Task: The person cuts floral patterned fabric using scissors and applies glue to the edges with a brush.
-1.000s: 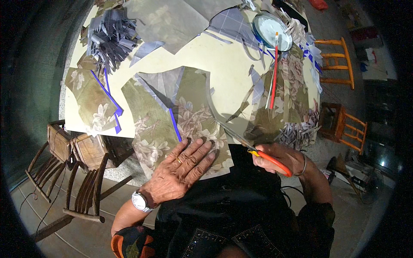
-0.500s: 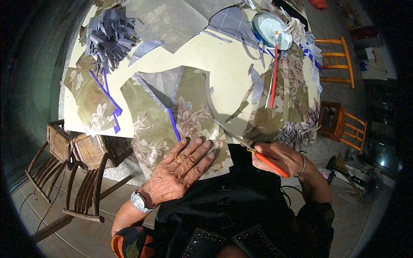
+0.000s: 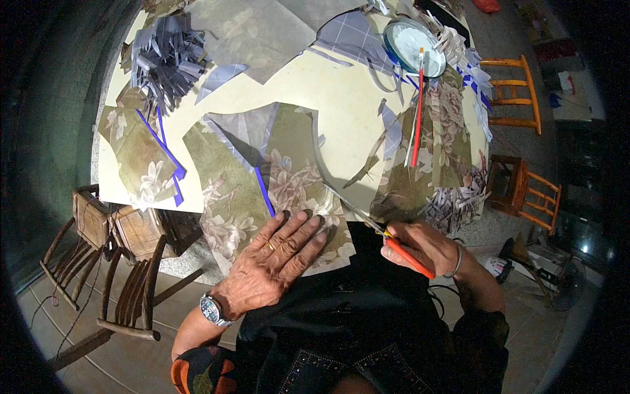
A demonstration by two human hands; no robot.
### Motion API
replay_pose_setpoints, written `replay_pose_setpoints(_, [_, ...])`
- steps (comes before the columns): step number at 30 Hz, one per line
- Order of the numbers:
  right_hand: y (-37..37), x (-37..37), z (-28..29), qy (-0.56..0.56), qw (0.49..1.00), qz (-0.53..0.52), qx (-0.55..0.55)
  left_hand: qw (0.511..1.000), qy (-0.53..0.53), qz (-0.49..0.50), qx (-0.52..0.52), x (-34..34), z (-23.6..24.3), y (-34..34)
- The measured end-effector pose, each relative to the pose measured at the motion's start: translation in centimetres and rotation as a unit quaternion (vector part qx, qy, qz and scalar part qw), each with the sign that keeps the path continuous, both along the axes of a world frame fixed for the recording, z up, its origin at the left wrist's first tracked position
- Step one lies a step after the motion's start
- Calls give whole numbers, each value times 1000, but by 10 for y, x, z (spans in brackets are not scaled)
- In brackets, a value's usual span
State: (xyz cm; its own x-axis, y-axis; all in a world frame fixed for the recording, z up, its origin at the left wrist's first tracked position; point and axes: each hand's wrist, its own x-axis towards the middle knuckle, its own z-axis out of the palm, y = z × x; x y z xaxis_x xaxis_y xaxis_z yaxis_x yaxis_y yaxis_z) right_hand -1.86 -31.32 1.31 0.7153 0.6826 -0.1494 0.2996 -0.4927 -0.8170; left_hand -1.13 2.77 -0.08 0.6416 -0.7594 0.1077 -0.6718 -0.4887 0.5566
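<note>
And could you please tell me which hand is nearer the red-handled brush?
Right: the right hand, holding scissors, is below the brush in the picture; the left hand lies farther off, lower left.

Left hand (image 3: pixel 272 262) flat, palm down, right hand (image 3: pixel 430 242) curled in a grip

- Top (image 3: pixel 328 312): black, with small shiny dots down the front and two dotted, angled outlines (image 3: pixel 304 361) near the neck.
- Left sleeve (image 3: pixel 205 372): dark, with large orange and green shapes.
- Right sleeve (image 3: pixel 482 338): dark, its pattern faint.
- Watch (image 3: pixel 211 308): left wrist, round, dark dial, silvery case and band.
- Ring (image 3: pixel 271 245): gold-coloured, left hand (image 3: pixel 270 264).
- Bangle (image 3: pixel 456 262): right wrist, thin, silvery.
</note>
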Motion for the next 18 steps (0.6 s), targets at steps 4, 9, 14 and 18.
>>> replay_pose_setpoints(4, [21, 13, 19, 162, 984, -67, -27, 1000, -1, 0, -2, 1, 2, -1])
replay_pose_setpoints(9, [26, 15, 21, 255, 962, -84, -52, 1000, 15, 4, -5, 0, 4, -3])
replay_pose_setpoints(14, [26, 14, 21, 257, 962, -72, -59, 999, 32, 29, -16, -4, 6, -9])
replay_pose_setpoints(18, [26, 11, 16, 235, 968, -71, -52, 998, 42, 39, -21, -5, 5, -13])
